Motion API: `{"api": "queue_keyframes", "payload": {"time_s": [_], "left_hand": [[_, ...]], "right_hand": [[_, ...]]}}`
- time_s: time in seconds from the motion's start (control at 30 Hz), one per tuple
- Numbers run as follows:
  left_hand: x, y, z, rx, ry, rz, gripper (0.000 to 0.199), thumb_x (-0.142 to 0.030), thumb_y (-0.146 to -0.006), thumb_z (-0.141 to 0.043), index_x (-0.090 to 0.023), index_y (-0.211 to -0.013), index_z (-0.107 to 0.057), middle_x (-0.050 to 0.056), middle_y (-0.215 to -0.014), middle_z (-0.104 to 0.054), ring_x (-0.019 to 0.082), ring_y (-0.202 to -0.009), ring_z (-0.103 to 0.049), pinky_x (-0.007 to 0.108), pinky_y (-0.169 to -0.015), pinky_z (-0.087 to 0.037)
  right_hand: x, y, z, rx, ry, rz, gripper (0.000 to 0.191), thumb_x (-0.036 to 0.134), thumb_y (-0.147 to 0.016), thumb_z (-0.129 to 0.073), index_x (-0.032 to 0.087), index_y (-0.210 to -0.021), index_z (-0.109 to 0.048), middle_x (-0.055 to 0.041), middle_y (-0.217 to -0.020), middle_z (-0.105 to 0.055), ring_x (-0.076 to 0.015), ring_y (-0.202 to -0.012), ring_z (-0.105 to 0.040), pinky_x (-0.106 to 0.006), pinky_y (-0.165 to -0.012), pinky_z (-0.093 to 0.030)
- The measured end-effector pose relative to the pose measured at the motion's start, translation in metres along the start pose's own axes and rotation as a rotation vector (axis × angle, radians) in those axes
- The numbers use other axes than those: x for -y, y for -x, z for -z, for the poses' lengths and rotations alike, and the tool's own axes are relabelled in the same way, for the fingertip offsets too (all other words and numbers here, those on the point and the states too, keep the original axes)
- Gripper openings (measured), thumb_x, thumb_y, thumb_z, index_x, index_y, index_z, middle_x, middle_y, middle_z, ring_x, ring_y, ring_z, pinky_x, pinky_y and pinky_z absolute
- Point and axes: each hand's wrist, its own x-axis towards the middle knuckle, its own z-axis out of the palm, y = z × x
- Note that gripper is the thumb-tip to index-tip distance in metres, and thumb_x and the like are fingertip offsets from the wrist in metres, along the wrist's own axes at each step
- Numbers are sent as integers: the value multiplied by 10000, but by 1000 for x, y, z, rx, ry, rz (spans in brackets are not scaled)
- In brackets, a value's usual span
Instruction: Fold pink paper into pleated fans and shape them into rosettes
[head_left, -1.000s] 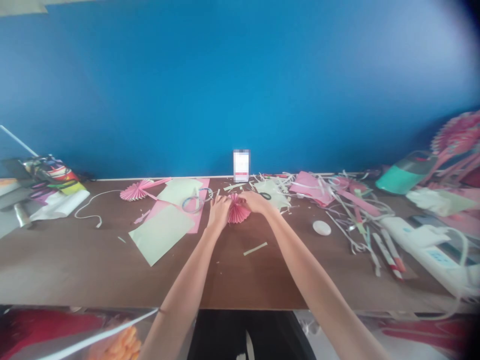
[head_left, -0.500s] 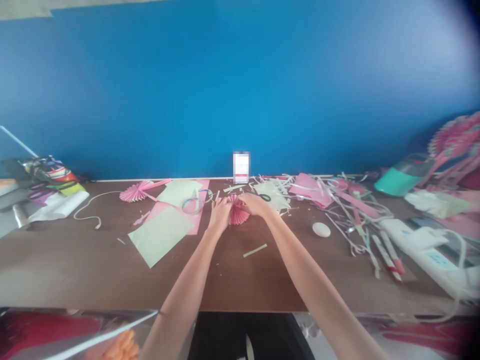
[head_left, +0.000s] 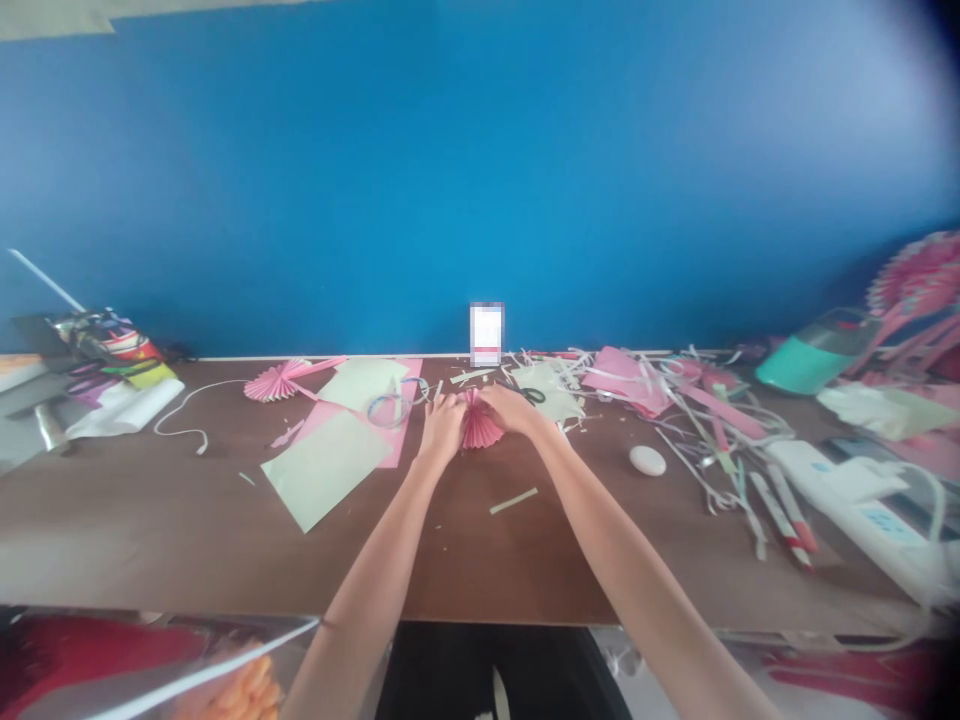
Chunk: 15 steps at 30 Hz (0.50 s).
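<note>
A pleated pink paper fan (head_left: 481, 425) is held between my two hands over the brown table (head_left: 517, 560). My left hand (head_left: 444, 425) closes on its left side, and my right hand (head_left: 508, 408) grips it from the right near the top. My fingertips partly cover the upper folds. Just right of my right hand lie dark-handled scissors (head_left: 532, 395), partly hidden. A pale green paper strip (head_left: 514, 501) rests on the table below the fan. Left of my left hand are pale green sheets (head_left: 326, 468) on pink paper (head_left: 409, 430).
Another pink paper fan (head_left: 274, 382) lies at the back left. Paper scraps and a folded pink piece (head_left: 626, 378) are heaped at the back right. A white oval object (head_left: 647, 460), markers (head_left: 780, 520) and a white power strip (head_left: 862, 520) sit to the right. A blue wall (head_left: 450, 180) stands behind.
The whole view has shifted slightly, so things appear a little further right. Both hands keep their hold on the pink paper fan, with hardly any movement.
</note>
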Motion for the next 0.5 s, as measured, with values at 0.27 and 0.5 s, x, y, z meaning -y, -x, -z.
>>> {"api": "queue_keyframes", "payload": {"time_s": [0.27,0.5], "left_hand": [[5,0,0,-24,60,11,268,-227,-928,-400,-218,-1064,-631,98,-1080,-583,281,-1095,-491,422,-933,-364],[4,-2,3,-6,51,-6,268,-157,-916,-390,-204,-1008,-637,99,-1062,-588,273,-1087,-496,412,-925,-367]], "right_hand": [[-6,2,-3,-82,12,47,130,120,-891,-517,182,-936,-623,-69,-959,-658,-183,-887,-594,-260,-740,-432],[-8,-2,-11,-124,19,80,128,138,-889,-520,181,-882,-640,-76,-973,-662,-194,-923,-588,-275,-783,-439]]}}
